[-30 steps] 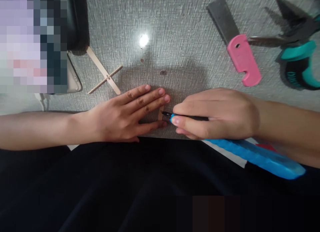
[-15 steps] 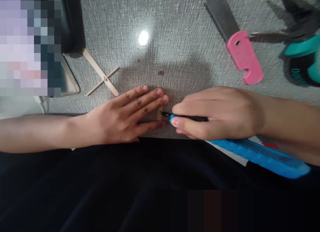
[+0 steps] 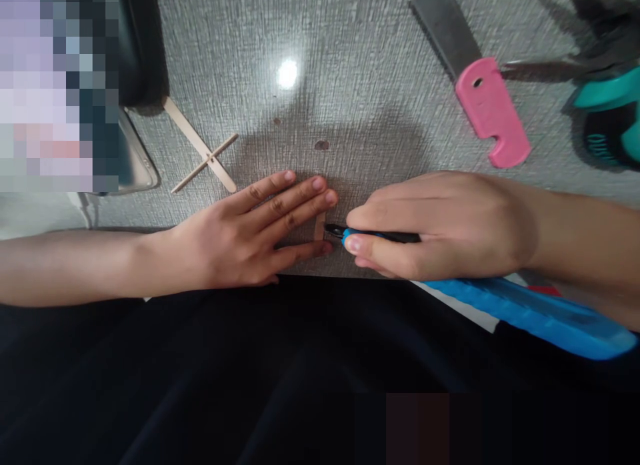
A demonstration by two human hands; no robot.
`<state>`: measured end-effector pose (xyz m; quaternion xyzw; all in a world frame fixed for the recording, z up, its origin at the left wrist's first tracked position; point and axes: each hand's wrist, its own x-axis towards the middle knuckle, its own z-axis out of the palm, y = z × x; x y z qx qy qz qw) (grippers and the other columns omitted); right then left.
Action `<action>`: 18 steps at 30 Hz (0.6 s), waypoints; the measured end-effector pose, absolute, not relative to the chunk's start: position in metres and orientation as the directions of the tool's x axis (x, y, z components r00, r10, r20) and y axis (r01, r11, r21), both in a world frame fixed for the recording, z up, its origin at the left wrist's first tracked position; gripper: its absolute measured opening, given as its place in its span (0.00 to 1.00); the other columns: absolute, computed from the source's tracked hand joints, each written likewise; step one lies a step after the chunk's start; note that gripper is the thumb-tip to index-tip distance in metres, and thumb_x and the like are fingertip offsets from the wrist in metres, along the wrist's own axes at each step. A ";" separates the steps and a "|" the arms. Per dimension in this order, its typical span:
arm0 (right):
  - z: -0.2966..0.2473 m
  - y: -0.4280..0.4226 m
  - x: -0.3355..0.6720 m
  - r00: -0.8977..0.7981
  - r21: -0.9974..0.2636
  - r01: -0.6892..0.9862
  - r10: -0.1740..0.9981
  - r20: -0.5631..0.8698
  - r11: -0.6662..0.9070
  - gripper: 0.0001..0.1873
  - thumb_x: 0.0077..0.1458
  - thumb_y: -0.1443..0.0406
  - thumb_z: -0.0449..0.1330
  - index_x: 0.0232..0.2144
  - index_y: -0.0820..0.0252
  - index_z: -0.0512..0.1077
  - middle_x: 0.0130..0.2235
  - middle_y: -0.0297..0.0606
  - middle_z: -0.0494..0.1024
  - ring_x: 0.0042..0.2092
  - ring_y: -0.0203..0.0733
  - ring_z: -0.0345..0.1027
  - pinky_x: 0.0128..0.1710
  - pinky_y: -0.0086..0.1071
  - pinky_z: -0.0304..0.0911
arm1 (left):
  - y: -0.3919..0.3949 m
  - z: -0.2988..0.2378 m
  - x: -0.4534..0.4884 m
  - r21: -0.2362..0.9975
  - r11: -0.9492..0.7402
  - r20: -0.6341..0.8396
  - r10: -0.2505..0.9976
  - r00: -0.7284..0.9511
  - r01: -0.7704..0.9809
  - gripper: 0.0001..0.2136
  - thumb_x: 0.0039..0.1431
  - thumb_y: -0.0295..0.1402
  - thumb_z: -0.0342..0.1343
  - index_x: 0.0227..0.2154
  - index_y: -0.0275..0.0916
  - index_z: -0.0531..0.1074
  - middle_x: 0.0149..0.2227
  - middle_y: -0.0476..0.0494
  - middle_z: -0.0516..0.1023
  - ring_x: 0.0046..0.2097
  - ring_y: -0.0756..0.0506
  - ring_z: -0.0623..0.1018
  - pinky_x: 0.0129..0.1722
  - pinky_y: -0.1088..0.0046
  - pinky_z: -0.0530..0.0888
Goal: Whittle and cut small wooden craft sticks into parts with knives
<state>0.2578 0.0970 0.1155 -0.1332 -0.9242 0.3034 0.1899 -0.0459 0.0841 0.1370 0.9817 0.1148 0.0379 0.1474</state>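
Observation:
My left hand (image 3: 255, 231) lies flat on the grey table (image 3: 350, 85), fingers stretched out and pressing down a small wooden stick (image 3: 320, 226) whose end shows by the fingertips. My right hand (image 3: 440, 225) is closed round a blue-handled cutter (image 3: 525, 311). The cutter's dark tip (image 3: 333, 230) touches the end of that stick. The long blue handle runs out to the right under my forearm.
Two crossed wooden sticks (image 3: 203, 155) lie at the left beside a metal tray (image 3: 135, 158). A pink-handled blade (image 3: 475, 85) and teal-handled scissors (image 3: 600, 98) lie at the back right. The table's front edge runs just below my hands.
Both hands have stayed in place on the stick. Only the view has shifted slightly.

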 end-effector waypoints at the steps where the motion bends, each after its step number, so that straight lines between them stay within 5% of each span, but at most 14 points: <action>1: 0.115 0.099 0.258 -0.898 -0.601 0.112 0.339 0.279 0.792 0.06 0.72 0.70 0.58 0.44 0.53 0.72 0.37 0.32 0.77 0.35 0.35 0.69 0.34 0.31 0.66 | 0.084 0.137 -0.046 0.303 -0.929 0.051 0.239 0.970 0.213 0.24 0.75 0.40 0.50 0.68 0.34 0.65 0.71 0.23 0.70 0.72 0.28 0.72 0.70 0.48 0.75; 11: 0.111 0.103 0.260 -0.910 -0.564 0.077 0.289 0.298 0.822 0.04 0.71 0.66 0.60 0.46 0.52 0.73 0.37 0.31 0.79 0.35 0.35 0.71 0.33 0.30 0.67 | 0.085 0.132 -0.048 0.304 -0.935 0.110 0.224 0.968 0.182 0.28 0.75 0.49 0.50 0.66 0.32 0.67 0.70 0.21 0.71 0.73 0.28 0.71 0.71 0.46 0.74; 18: 0.120 0.092 0.259 -0.881 -0.696 0.193 0.434 0.188 0.692 0.07 0.73 0.68 0.57 0.43 0.54 0.75 0.36 0.31 0.80 0.35 0.35 0.71 0.33 0.31 0.63 | 0.076 0.139 -0.050 0.155 -0.962 0.182 0.250 0.951 0.223 0.24 0.73 0.46 0.57 0.58 0.30 0.76 0.63 0.30 0.81 0.64 0.33 0.82 0.64 0.50 0.83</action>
